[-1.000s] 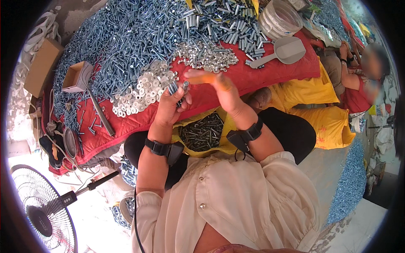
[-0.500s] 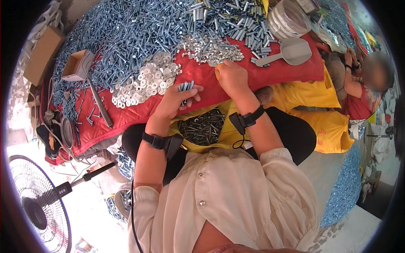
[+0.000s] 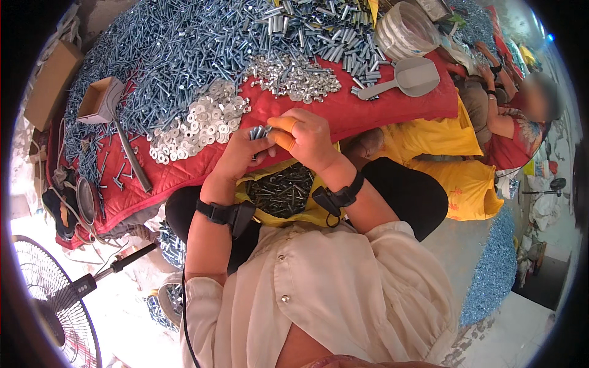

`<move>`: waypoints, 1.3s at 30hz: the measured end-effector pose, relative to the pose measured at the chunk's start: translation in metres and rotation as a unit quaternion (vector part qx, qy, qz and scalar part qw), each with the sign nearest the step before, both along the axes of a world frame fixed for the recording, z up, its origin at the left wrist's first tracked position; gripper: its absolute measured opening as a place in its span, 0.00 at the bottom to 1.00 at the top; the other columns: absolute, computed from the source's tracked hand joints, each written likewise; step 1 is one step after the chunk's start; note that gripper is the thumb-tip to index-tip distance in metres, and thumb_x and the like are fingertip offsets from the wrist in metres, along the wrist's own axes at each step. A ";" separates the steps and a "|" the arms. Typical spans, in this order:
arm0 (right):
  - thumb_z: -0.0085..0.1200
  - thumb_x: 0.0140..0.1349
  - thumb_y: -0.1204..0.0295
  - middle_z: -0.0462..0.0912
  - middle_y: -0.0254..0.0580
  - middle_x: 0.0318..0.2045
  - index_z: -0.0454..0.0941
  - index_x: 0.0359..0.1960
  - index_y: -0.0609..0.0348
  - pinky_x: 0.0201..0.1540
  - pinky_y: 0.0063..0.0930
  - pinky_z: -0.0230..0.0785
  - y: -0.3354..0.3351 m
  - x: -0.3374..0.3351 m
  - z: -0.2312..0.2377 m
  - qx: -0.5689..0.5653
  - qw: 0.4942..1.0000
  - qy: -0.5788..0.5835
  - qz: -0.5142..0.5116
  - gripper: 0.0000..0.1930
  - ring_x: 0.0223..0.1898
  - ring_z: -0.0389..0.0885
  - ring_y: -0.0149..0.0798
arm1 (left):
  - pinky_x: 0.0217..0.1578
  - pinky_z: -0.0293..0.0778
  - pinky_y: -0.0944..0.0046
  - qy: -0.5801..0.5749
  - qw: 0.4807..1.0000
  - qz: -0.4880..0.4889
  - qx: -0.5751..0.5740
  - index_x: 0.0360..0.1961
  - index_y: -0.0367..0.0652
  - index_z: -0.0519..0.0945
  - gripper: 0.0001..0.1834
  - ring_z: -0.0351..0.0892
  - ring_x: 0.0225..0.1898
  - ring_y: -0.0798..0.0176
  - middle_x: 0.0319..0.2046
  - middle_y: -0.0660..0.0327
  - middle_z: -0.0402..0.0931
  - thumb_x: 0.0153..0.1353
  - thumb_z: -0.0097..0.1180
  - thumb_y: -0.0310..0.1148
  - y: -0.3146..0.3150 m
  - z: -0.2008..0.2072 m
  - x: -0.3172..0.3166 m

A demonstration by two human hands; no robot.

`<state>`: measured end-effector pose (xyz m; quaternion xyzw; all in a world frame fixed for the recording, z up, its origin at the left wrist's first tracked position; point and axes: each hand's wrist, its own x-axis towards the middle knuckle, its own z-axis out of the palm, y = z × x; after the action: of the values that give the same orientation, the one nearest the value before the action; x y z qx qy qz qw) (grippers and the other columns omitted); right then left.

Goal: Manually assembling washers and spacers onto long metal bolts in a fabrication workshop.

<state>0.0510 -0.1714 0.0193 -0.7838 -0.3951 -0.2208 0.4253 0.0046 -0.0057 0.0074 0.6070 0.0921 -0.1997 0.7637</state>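
Above the open yellow bag in my lap, my left hand (image 3: 240, 152) is closed round a small bunch of silvery bolts (image 3: 257, 132), whose ends stick up past the thumb. My right hand (image 3: 307, 140), with orange covers on its fingertips, meets the bunch from the right. Its thumb and fingers pinch together at the bolt ends; whatever lies between them is too small to make out. Just beyond the hands are a pile of flat washers (image 3: 199, 122) and a heap of small nuts (image 3: 294, 78) on the red quilted cloth (image 3: 356, 116).
Dark bolts (image 3: 281, 191) fill the yellow bag. A big heap of bolts (image 3: 178, 55) spreads behind, with metal sleeves (image 3: 350, 46) at its right. Around are a grey scoop (image 3: 416, 76), a white bucket (image 3: 405, 30), a small box (image 3: 100, 100), a fan (image 3: 55, 306) and a co-worker (image 3: 509, 122).
My right hand has come from beside the nut heap, leftward and nearer, to the bolts in my left hand. My left hand stays closed on the bunch. The whole view has shifted slightly.
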 end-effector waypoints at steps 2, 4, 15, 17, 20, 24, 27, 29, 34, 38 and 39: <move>0.62 0.43 0.74 0.77 0.37 0.22 0.80 0.28 0.56 0.28 0.26 0.70 -0.001 -0.002 -0.001 0.040 0.987 0.152 -0.011 0.08 0.24 0.78 0.38 | 0.12 0.50 0.76 -0.002 1.000 -0.017 -0.003 0.28 0.40 0.76 0.05 0.60 0.13 0.77 0.21 0.64 0.75 0.57 0.54 0.30 -0.002 0.001 0.001; 0.62 0.44 0.75 0.79 0.37 0.24 0.79 0.28 0.56 0.29 0.24 0.70 -0.001 0.001 -0.003 0.050 0.969 0.243 -0.007 0.08 0.25 0.78 0.36 | 0.13 0.52 0.76 0.003 1.000 0.003 -0.007 0.30 0.40 0.76 0.05 0.63 0.16 0.77 0.23 0.64 0.76 0.57 0.54 0.30 -0.008 0.009 -0.001; 0.57 0.52 0.66 0.81 0.42 0.25 0.79 0.34 0.58 0.33 0.28 0.71 -0.040 0.112 -0.005 -0.121 0.949 0.192 -0.218 0.11 0.28 0.80 0.37 | 0.13 0.53 0.77 -0.017 0.993 0.116 -0.014 0.33 0.40 0.76 0.07 0.63 0.16 0.77 0.21 0.67 0.73 0.60 0.52 0.33 0.005 0.000 0.003; 0.57 0.52 0.65 0.82 0.45 0.26 0.79 0.36 0.56 0.33 0.33 0.71 -0.050 0.139 -0.005 -0.188 0.924 0.107 -0.316 0.12 0.29 0.81 0.42 | 0.12 0.51 0.78 -0.037 0.990 0.128 -0.046 0.33 0.40 0.77 0.07 0.63 0.15 0.78 0.20 0.67 0.73 0.59 0.52 0.32 0.005 -0.003 0.006; 0.53 0.52 0.66 0.81 0.46 0.29 0.78 0.38 0.53 0.34 0.38 0.72 -0.060 0.162 -0.024 -0.290 0.873 0.056 -0.387 0.11 0.31 0.81 0.46 | 0.12 0.51 0.78 -0.018 0.989 0.145 -0.037 0.34 0.40 0.77 0.07 0.63 0.15 0.78 0.20 0.67 0.72 0.59 0.52 0.32 0.002 -0.004 0.009; 0.55 0.48 0.70 0.81 0.44 0.31 0.78 0.37 0.52 0.34 0.39 0.72 -0.064 0.166 -0.036 -0.274 0.901 0.014 -0.337 0.13 0.32 0.80 0.46 | 0.11 0.50 0.78 -0.026 0.987 0.149 -0.049 0.36 0.39 0.76 0.08 0.62 0.15 0.78 0.21 0.66 0.72 0.60 0.52 0.33 0.003 -0.007 0.009; 0.57 0.46 0.69 0.80 0.44 0.29 0.78 0.34 0.53 0.32 0.38 0.72 -0.066 0.164 -0.035 -0.292 0.896 0.001 -0.335 0.11 0.30 0.80 0.45 | 0.11 0.50 0.78 -0.022 0.985 0.170 -0.038 0.36 0.39 0.76 0.08 0.62 0.15 0.78 0.21 0.66 0.72 0.60 0.52 0.33 0.003 -0.008 0.009; 0.57 0.46 0.68 0.80 0.43 0.29 0.78 0.32 0.54 0.31 0.38 0.72 -0.067 0.169 -0.035 -0.302 0.897 -0.005 -0.321 0.10 0.29 0.80 0.46 | 0.11 0.51 0.78 -0.025 0.986 0.161 -0.033 0.35 0.38 0.76 0.09 0.62 0.15 0.78 0.21 0.67 0.72 0.60 0.51 0.33 0.003 -0.007 0.009; 0.58 0.48 0.66 0.79 0.42 0.25 0.76 0.27 0.55 0.27 0.39 0.71 -0.074 0.178 -0.025 -0.347 0.894 -0.057 -0.278 0.08 0.27 0.80 0.46 | 0.11 0.51 0.77 -0.030 0.986 0.163 -0.035 0.35 0.39 0.76 0.09 0.63 0.15 0.77 0.20 0.67 0.71 0.60 0.51 0.34 0.006 -0.010 0.009; 0.58 0.52 0.63 0.80 0.41 0.26 0.76 0.28 0.58 0.23 0.33 0.70 -0.067 0.156 -0.007 -0.269 0.911 -0.026 -0.311 0.11 0.24 0.80 0.41 | 0.14 0.53 0.78 -0.024 0.983 0.176 -0.037 0.34 0.40 0.77 0.08 0.64 0.16 0.78 0.20 0.69 0.72 0.59 0.52 0.34 0.007 -0.008 0.008; 0.56 0.54 0.64 0.80 0.40 0.26 0.76 0.29 0.60 0.22 0.29 0.70 -0.060 0.147 -0.005 -0.087 0.949 0.168 -0.253 0.11 0.22 0.80 0.38 | 0.14 0.53 0.78 -0.024 0.982 0.181 -0.038 0.34 0.40 0.77 0.08 0.64 0.16 0.78 0.20 0.69 0.72 0.59 0.52 0.34 0.006 -0.007 0.008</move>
<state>0.1983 -0.2316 0.0138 -0.9177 -0.1246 -0.1509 0.3458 0.0121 0.0001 0.0001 0.5558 0.1745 -0.0468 0.8114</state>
